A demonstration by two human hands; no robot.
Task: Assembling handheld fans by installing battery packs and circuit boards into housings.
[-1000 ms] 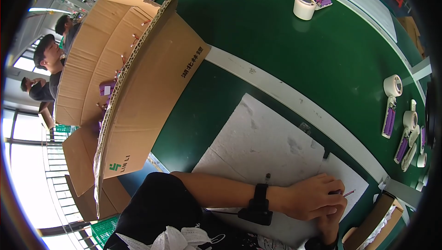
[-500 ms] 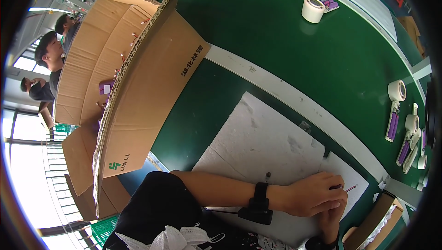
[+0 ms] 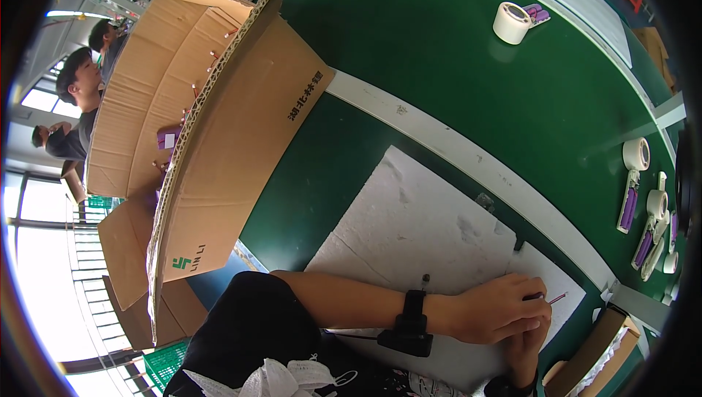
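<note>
My left hand (image 3: 490,311) reaches across from the left, a black band with a dark box on its wrist. Its fingers are closed over my right hand (image 3: 523,349), which is bent up beneath them and partly covered. Between the hands a small dark purple piece (image 3: 535,297) shows, with a thin red wire (image 3: 559,298) sticking out to the right. Most of what they hold is hidden. Under both hands lies a worn white foam board (image 3: 409,214) on a green surface.
At left stands a large open cardboard box (image 3: 234,134) holding purple packs with wires. Past a pale rail (image 3: 439,137), a green belt (image 3: 409,39) carries white rolls (image 3: 511,23) and purple cells in white holders (image 3: 627,210). A smaller carton (image 3: 589,353) sits at lower right. People appear at far left.
The white rolls and purple cells on the belt have shifted rightward, those at far right also nearer. My hands stay in nearly the same place.
</note>
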